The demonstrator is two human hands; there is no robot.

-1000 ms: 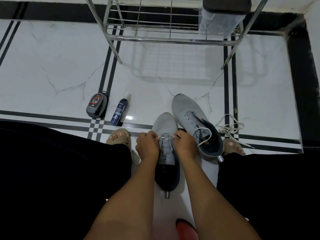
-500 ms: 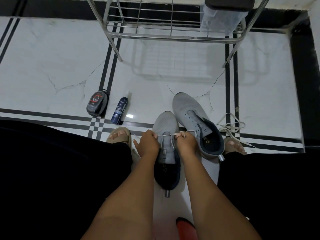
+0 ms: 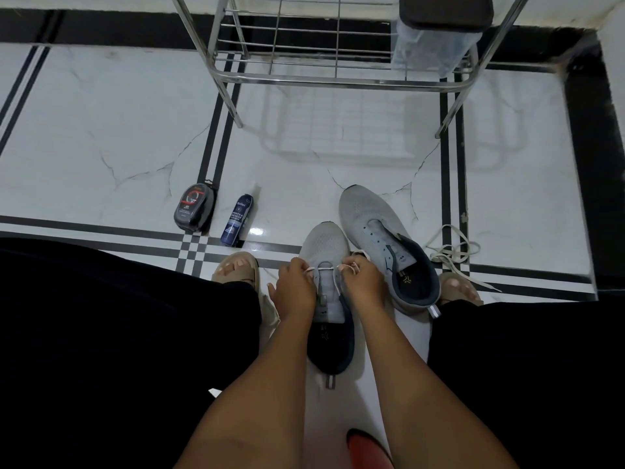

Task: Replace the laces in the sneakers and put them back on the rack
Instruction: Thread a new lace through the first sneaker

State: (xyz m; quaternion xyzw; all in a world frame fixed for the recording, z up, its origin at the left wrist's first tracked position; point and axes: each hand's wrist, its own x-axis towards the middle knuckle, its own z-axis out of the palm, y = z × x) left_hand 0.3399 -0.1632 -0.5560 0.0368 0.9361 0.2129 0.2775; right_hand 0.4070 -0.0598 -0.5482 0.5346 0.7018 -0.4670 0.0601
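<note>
— What am I wearing, from up here?
— Black trousers (image 3: 118, 333) over both legs, beige open-toed sandals (image 3: 238, 269), pale polish on my toenails (image 3: 233, 265).
— Sleeves?
— None; my forearms (image 3: 257, 384) are bare.

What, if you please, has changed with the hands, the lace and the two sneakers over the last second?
The white lace that looped across the farther sneaker has been drawn off it toward the near sneaker. The right hand now keeps it wound round its fingers, and the left hand keeps its grip on the other end. Both sneakers, the loose lace and the two bottles stayed put.
</note>
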